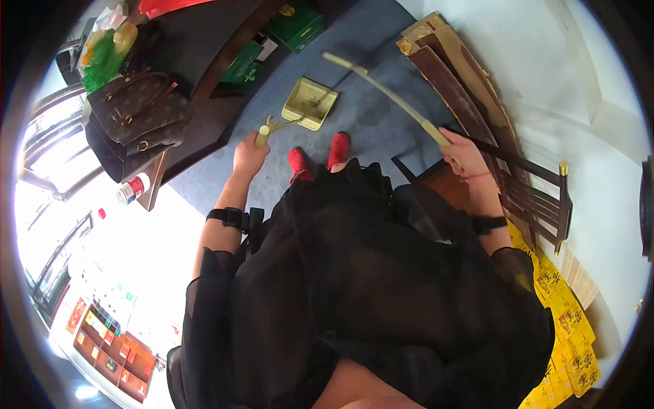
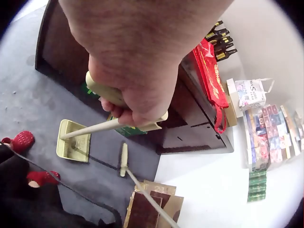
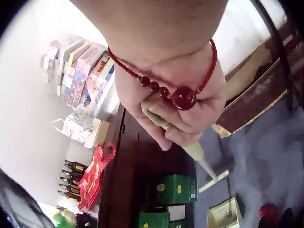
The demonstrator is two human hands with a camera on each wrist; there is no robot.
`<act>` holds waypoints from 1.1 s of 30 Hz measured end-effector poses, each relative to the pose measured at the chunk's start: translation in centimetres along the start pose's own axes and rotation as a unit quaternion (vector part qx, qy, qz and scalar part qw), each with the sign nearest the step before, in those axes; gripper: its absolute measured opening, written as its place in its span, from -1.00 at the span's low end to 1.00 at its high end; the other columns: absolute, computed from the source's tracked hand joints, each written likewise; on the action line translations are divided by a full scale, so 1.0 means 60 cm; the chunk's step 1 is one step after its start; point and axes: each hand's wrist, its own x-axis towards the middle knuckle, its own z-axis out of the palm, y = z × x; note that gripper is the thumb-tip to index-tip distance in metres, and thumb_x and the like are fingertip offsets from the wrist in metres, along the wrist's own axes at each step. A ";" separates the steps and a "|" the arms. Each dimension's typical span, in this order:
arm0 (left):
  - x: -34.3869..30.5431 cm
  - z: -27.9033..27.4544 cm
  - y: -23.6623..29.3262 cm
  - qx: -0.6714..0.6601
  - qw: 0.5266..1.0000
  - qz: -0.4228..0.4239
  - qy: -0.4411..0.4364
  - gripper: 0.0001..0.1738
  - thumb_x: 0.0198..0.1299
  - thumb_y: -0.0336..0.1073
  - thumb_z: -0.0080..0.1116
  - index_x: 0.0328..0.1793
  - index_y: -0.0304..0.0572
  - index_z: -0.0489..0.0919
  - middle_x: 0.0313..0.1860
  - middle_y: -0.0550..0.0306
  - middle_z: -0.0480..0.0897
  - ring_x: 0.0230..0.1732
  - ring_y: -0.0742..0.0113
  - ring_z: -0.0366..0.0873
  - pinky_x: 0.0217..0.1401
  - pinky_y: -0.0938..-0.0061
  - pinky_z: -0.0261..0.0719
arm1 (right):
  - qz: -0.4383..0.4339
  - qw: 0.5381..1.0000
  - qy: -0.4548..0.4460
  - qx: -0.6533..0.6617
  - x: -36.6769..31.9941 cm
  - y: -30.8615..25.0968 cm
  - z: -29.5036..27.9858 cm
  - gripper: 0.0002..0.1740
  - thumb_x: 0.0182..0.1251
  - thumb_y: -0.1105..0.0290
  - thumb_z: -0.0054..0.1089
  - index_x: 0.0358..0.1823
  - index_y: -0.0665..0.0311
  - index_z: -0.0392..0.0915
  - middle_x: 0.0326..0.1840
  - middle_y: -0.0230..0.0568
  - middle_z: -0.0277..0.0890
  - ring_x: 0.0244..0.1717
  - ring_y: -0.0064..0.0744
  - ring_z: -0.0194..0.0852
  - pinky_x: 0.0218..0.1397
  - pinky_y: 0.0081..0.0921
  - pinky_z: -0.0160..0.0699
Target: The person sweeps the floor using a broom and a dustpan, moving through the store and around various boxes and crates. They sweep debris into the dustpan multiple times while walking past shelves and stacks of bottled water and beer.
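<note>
My left hand (image 1: 251,157) grips the top of the handle of a pale yellow long-handled dustpan (image 1: 294,112), whose pan lies on the floor just ahead of the feet. In the left wrist view, the fingers (image 2: 124,117) curl round that handle, and comb-like teeth show inside the pan. My right hand (image 1: 466,155) holds a broom (image 1: 398,100) by its pale yellow grip, its stick slanting forward and left to the floor. The narrow broom head (image 2: 124,160) is on the floor beyond the pan, apart from it. Fingers (image 3: 183,118) wrap the broom's grip in the right wrist view.
Red shoes (image 1: 338,146) stand close behind the pan. A dark desk (image 1: 197,41) bearing a brown handbag (image 1: 139,112) is on the left, with green boxes (image 1: 294,26) under it. Cardboard sheets (image 1: 470,82) lean on the right wall, near a dark wooden chair (image 1: 538,198) and yellow boxes (image 1: 565,327).
</note>
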 end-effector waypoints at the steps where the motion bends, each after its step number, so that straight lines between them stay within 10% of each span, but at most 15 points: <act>1: 0.002 -0.001 0.000 -0.006 1.000 -0.003 0.004 -0.59 -0.11 -0.19 0.12 -0.09 -0.17 0.50 -0.22 -0.19 0.59 -0.11 -0.14 0.52 -0.08 0.15 0.45 | -0.028 0.999 -0.009 -0.015 0.036 0.008 0.006 -0.36 0.09 0.49 0.09 0.29 0.24 0.26 -0.67 -0.46 0.25 -0.79 -0.71 0.04 -0.80 -0.69 -0.11; 8: 0.007 -0.004 0.010 -0.030 0.999 -0.014 -0.016 -0.58 -0.12 -0.20 0.11 -0.08 -0.18 0.50 -0.21 -0.19 0.59 -0.11 -0.13 0.52 -0.07 0.15 0.45 | -0.048 0.991 0.042 -0.116 0.292 -0.063 0.163 -0.59 0.08 0.39 0.09 0.02 0.25 0.46 -0.77 -0.26 0.28 -0.83 -0.39 0.23 -0.79 -0.41 0.14; 11: 0.017 -0.001 0.000 -0.018 1.000 0.006 0.000 -0.57 -0.12 -0.19 0.12 -0.07 -0.16 0.50 -0.20 -0.19 0.59 -0.10 -0.12 0.52 -0.07 0.15 0.45 | -0.089 0.901 0.017 -0.424 0.310 -0.082 0.195 -0.68 0.08 0.47 0.07 -0.08 0.28 0.42 -0.76 -0.39 0.20 -0.85 -0.57 0.08 -0.82 -0.51 -0.05; 15: 0.028 -0.001 0.001 -0.025 1.000 0.002 0.015 -0.52 -0.18 -0.26 0.16 -0.03 -0.23 0.51 -0.27 -0.16 0.60 -0.19 -0.06 0.55 -0.12 0.24 0.44 | -0.089 0.958 -0.017 -0.272 0.157 -0.089 0.090 -0.43 0.05 0.51 0.08 0.20 0.21 0.35 -0.70 -0.43 0.23 -0.77 -0.63 0.10 -0.79 -0.60 -0.05; 20: 0.042 -0.013 -0.008 0.006 1.000 0.001 0.003 -0.54 -0.14 -0.17 0.12 -0.05 -0.16 0.50 -0.21 -0.19 0.59 -0.10 -0.13 0.52 -0.05 0.16 0.46 | -0.039 0.998 0.046 -0.036 0.055 -0.044 0.032 -0.51 0.05 0.46 0.10 0.10 0.08 0.44 -0.67 -0.44 0.26 -0.81 -0.64 0.06 -0.81 -0.60 -0.07; 27: 0.058 -0.025 -0.016 0.000 1.000 0.006 -0.008 -0.52 -0.14 -0.16 0.12 -0.03 -0.17 0.50 -0.20 -0.19 0.59 -0.09 -0.13 0.52 -0.05 0.16 0.45 | -0.011 0.990 0.018 -0.138 0.217 -0.104 0.133 -0.50 0.07 0.47 0.09 0.13 0.12 0.38 -0.70 -0.46 0.21 -0.82 -0.62 0.00 -0.82 -0.56 -0.09; 33: 0.052 -0.020 -0.009 0.001 1.000 -0.015 -0.011 -0.51 -0.14 -0.17 0.11 -0.01 -0.16 0.50 -0.17 -0.20 0.59 -0.07 -0.13 0.51 -0.02 0.15 0.44 | -0.014 0.970 -0.058 -0.235 0.099 -0.027 0.124 -0.34 0.03 0.48 0.13 0.27 0.09 0.32 -0.63 -0.44 0.26 -0.71 -0.63 0.17 -0.74 -0.63 0.05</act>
